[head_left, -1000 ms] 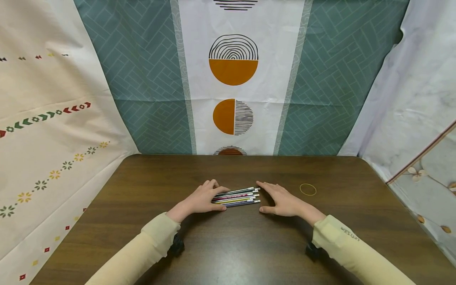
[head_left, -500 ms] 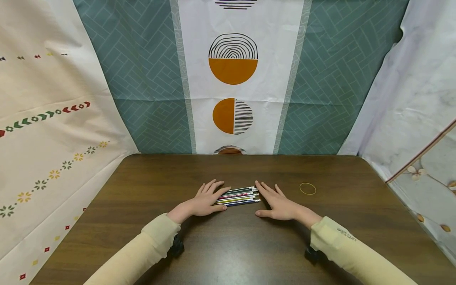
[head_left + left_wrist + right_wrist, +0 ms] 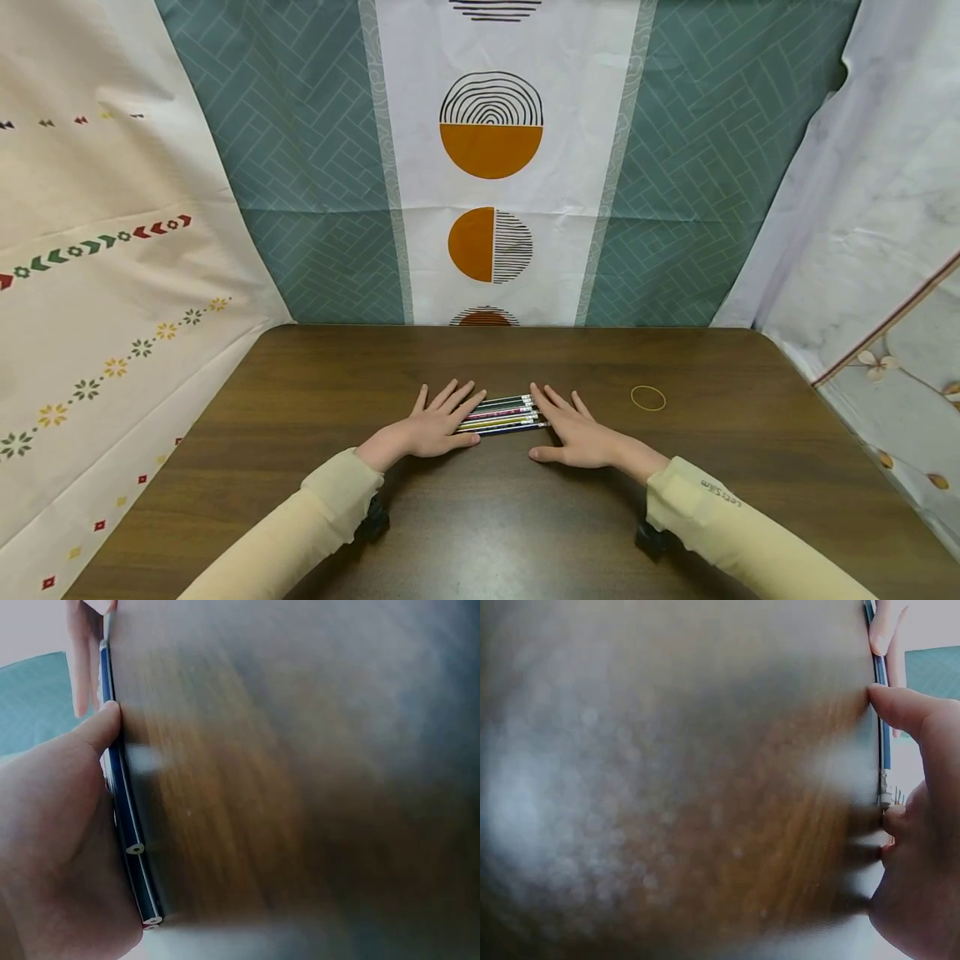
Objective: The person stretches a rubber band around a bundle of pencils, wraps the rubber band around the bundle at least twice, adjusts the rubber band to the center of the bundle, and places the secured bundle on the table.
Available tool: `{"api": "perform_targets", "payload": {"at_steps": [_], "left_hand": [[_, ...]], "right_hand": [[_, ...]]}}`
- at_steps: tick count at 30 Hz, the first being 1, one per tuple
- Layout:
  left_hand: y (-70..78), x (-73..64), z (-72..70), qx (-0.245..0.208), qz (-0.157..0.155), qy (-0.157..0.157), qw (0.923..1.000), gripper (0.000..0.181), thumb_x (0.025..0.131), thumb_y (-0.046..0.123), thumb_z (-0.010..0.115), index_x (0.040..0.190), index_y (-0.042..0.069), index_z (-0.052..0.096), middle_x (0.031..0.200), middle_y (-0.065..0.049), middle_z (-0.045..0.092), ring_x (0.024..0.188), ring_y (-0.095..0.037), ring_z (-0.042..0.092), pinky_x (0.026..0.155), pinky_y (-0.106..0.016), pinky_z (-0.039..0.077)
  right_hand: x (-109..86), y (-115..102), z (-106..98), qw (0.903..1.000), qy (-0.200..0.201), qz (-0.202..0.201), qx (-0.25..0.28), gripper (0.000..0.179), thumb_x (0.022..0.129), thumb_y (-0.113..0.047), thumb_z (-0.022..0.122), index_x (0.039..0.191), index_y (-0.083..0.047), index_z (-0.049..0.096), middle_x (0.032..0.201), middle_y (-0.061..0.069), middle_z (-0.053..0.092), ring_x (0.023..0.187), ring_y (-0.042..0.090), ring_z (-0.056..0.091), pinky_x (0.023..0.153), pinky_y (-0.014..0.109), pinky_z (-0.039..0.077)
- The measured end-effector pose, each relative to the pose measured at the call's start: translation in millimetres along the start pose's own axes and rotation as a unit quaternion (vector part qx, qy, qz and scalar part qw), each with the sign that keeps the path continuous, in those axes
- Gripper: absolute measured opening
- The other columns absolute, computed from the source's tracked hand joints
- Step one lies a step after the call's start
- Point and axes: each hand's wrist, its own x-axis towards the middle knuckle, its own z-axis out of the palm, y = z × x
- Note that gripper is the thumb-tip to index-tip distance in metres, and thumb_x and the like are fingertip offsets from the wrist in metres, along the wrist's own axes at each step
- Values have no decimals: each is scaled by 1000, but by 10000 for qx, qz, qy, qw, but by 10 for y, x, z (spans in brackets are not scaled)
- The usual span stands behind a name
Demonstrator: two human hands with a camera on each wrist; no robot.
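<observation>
Several pencils (image 3: 498, 414) in different colours lie side by side on the table, their white eraser ends to the right. Over their left ends my left hand (image 3: 435, 429) rests with fingers spread. My right hand (image 3: 581, 437) is at the eraser ends, its fingers also straight and spread, the index finger beside the farthest pencil. In the left wrist view the left thumb (image 3: 101, 727) lies along a dark blue pencil (image 3: 124, 791). The right wrist view shows the right thumb (image 3: 907, 709) near the same pencil's side. The palms hide some pencil ends.
A thin yellow rubber band (image 3: 648, 398) lies on the brown wooden table (image 3: 480, 533), right of the right hand. Behind the table's far edge hangs a patterned curtain (image 3: 315, 167). Printed cloth (image 3: 105, 250) hangs on the left side, with another on the right.
Both hands have spread and straightened their fingers. The right hand has moved left, closing in on the eraser ends, which now line up more evenly. The rubber band has stayed put.
</observation>
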Motion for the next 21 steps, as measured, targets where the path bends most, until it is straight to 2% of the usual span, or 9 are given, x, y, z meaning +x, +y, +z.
{"api": "perform_targets", "payload": {"at_steps": [5,10,15,21], "left_hand": [[13,0,0,46,5,8,10000,71,102,53,42,160,25,11,168,-6,7,156,-34,2,115,-71,-2],[-1,-36,8,-41,103,167,9998,75,101,54,45,160,24,10,168,-7,7,155,-36,2,115,-72,-4],[-74,-142,12,-419,217,481,9977,83,98,49,55,160,18,9,168,-12,6,154,-41,0,113,-73,-8],[-185,-272,38,-936,-16,654,9935,90,96,49,60,160,17,6,168,-13,4,154,-42,-3,111,-75,-9]], "right_hand": [[7,-1,23,10000,23,22,18,96,94,-49,62,158,-2,8,165,16,15,154,39,7,117,68,-2],[-14,26,37,9999,128,53,23,98,93,-50,62,157,0,8,165,20,14,154,41,8,118,67,0],[-56,74,47,9994,221,215,-130,98,93,-53,60,157,2,10,165,22,9,153,42,6,118,66,2],[-71,104,105,9978,236,529,-329,97,94,-63,53,159,-6,7,167,14,2,156,34,-1,119,63,-4]]}}
